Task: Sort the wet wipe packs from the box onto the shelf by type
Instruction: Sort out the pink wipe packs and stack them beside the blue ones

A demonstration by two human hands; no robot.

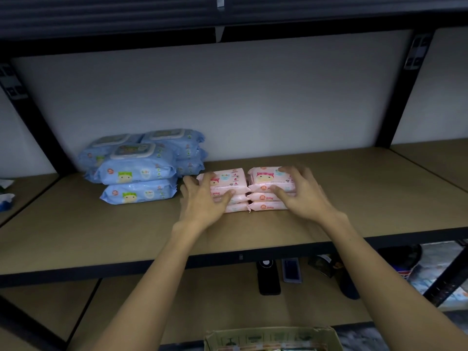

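where "baby" reads on the pink packs [229,179], both hands [202,198] press.

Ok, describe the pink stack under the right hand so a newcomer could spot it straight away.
On the tan shelf board, right of the bigger blue packs, sit two pink stacks side by side. Yours is the right pink stack, three packs high, with the right hand spread over it; the left pink stack is under the left hand.
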